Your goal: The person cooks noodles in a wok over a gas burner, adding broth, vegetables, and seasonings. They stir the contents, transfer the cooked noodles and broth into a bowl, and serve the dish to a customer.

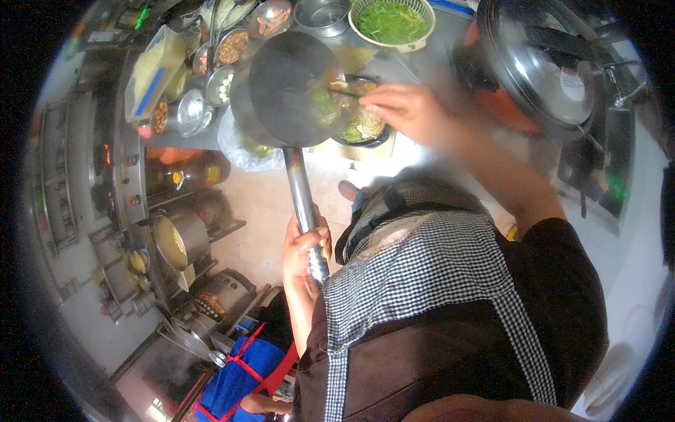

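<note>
My left hand [301,248] is closed around the long metal handle [299,190] of a dark, deep pan [287,89]. The pan is tilted over a black bowl [372,141], and greens show at the pan's right rim. Noodles [372,124] and leafy greens lie in the bowl, partly covered by the pan and my right hand. My right hand [403,108] pinches a thin utensil [345,93], probably chopsticks, at the pan's edge. Steam and blur hide its tip.
A white colander of chopped greens [393,24] and a metal bowl [322,16] stand behind. Small bowls of ingredients, one with white eggs [225,87], sit at left. At right is a large lidded cooker [538,63]. A person in a blue apron [248,364] is at lower left.
</note>
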### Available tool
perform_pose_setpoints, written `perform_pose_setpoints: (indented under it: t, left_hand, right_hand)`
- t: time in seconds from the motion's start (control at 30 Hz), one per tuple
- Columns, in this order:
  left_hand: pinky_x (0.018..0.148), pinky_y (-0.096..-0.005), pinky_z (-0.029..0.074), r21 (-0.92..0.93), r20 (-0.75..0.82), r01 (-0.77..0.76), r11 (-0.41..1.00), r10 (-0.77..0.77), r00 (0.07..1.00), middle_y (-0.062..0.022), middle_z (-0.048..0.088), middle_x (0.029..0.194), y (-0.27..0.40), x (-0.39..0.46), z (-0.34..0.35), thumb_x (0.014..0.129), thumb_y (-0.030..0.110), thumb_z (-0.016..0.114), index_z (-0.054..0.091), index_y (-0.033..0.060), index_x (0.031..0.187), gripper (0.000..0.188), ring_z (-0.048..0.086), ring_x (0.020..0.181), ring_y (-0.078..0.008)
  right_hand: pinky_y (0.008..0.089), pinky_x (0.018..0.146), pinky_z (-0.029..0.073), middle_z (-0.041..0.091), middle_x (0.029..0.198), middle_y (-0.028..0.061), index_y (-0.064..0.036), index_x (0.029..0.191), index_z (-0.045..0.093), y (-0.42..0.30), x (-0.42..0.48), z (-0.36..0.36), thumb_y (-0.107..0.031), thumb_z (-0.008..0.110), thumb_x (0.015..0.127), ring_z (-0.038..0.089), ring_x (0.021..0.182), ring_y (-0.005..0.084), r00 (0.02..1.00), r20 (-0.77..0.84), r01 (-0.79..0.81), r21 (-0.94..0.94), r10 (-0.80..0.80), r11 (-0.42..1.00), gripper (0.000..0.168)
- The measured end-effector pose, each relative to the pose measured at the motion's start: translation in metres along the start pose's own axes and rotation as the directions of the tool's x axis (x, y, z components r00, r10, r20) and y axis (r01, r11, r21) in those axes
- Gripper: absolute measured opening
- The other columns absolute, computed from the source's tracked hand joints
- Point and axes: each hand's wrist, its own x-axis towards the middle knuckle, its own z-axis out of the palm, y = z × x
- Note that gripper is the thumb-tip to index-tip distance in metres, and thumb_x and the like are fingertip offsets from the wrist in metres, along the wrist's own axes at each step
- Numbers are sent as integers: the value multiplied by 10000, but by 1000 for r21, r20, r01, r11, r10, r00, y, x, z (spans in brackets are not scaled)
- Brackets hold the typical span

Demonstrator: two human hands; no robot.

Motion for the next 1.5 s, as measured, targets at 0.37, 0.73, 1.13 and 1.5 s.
perform_pose_setpoints:
  t: [0.37,0.73,1.13,1.5]
  left_hand:
    - [339,-237,404,82,-83,2,997,5,997,-56,459,584,0,-1,-2,653,-33,532,414,20,910,287,462,392,-147]
    - [339,-242,390,135,-108,-15,991,30,994,-61,461,571,6,-9,-8,656,6,549,405,6,904,287,446,377,-146]
    - [324,-240,393,-62,-8,-13,998,13,1000,-73,461,564,6,-11,-8,661,10,546,407,-7,932,306,450,367,-152]
    - [308,-231,375,-69,-16,-15,998,14,1000,-50,441,544,17,-10,-5,690,31,556,406,3,974,323,434,354,-139]
  right_hand:
    - [310,706,512,618,964,136,-43,979,634,-5,-49,-14,-36,637,757,623,840,253,976,219,21,-131,9,991,222]
    - [297,760,498,628,966,124,-49,953,651,7,-38,-39,-47,641,761,612,896,227,999,-28,22,-191,-28,981,192]
    - [305,707,518,610,1021,132,-65,976,650,28,-59,-13,-26,638,740,626,853,251,985,155,94,-151,-71,984,240]
    - [327,775,490,643,929,116,-46,964,639,20,-84,-56,-23,637,745,618,876,223,990,-129,-74,-113,59,991,220]
